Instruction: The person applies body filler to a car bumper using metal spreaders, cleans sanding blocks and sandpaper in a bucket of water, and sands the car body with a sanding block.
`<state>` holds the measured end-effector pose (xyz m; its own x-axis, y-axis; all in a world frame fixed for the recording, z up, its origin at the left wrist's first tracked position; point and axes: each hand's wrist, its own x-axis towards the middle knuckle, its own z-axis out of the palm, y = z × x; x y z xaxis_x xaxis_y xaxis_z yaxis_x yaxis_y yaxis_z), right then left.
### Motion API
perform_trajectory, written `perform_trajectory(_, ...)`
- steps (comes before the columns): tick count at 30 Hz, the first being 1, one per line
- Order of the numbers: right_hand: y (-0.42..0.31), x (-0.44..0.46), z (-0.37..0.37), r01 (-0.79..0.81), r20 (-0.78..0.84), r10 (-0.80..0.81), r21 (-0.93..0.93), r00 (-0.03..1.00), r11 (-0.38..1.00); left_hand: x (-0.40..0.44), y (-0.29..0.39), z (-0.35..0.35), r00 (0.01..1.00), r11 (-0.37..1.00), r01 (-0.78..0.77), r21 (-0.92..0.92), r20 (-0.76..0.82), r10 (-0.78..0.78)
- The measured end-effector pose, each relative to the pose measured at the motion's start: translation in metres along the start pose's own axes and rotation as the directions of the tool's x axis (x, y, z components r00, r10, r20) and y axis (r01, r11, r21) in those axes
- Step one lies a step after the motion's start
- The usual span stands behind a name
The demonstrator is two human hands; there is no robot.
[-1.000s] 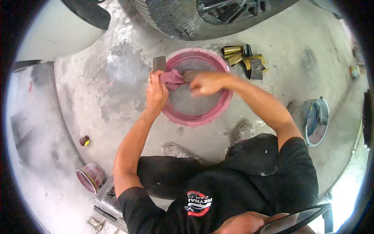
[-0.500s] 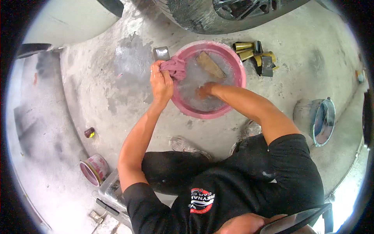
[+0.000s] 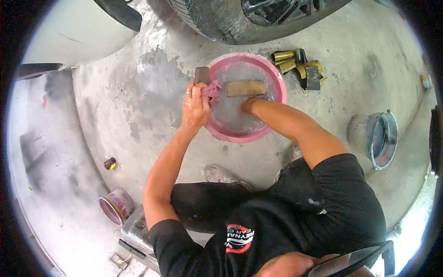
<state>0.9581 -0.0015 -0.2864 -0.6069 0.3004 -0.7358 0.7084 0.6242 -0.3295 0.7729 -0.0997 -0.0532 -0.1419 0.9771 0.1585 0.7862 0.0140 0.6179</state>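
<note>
Reads "REYNAL" and "CAR C" in white on the round badge [image 3: 239,239] of the black shirt [image 3: 277,231], with the remaining letters too unclear to make out. Shows red, white and black on that badge. Has a pink cloth [image 3: 211,91] crumpled into soft folds, close in colour to the round pink basin [image 3: 281,90] of cloudy grey water. Pinches that cloth in the curled fingers of the left grip [image 3: 196,108], at the basin's left rim, with the bunched folds to the right of the fingers. Shows also a smooth, flat-faced grey block [image 3: 201,75] at the far side of the same fingertips; cannot tell whether pinched or only touched. Dips the right grip [image 3: 248,106] into the water; cannot tell there whether spread or pressed together. Shows a brown, worn, oblong block [image 3: 245,87] in the basin, just on the far side of the right grip, with the long sides running left to right. Includes curled gold and black pieces [image 3: 287,66] on the floor [image 3: 157,120], right of the basin, and a tyre [image 3: 203,23] farther off.
</note>
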Motion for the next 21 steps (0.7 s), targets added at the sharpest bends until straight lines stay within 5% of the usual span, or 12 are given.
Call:
perform_trajectory(3, 0.006, 0.010, -0.001, -0.028, -0.007, 0.027, -0.017, 1.000, 0.999, 0.000, 0.007, -0.002, 0.984, 0.980, -0.148, 0.130, -0.085, 0.159)
perform_trajectory(16, -0.013, 0.013, 0.010, -0.016, -0.080, 0.020, 0.056, 0.997, 0.998, 0.002, -0.005, 0.015, 0.947, 0.912, -0.308, 0.269, -0.002, 0.320)
perform_trajectory(21, -0.010, 0.015, 0.012, 0.007, -0.136, 0.002, 0.063, 0.991, 0.998, 0.003, -0.004, 0.010, 0.965, 0.927, -0.262, 0.269, 0.045, 0.259)
